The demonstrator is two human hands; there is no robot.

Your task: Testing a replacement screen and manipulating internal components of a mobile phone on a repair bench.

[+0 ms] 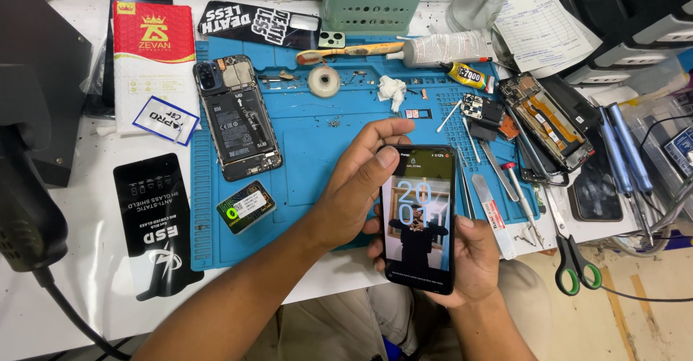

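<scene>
Black slab smartphone with a lit screen (418, 218) is held upright over the near edge of the blue rubber work mat (310, 151) on the desk. Right hand (473, 260) cradles its lower end, closed around it; left hand (357, 180) grips its upper left edge, thumb on the screen.

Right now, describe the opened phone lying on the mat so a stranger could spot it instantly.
Start at the blue work mat covering the white bench. Go to its upper left corner: the opened phone lies flat there, back cover off, showing a black battery and circuit boards. Unlike the lit phone held in both hands, its insides are exposed.
</scene>
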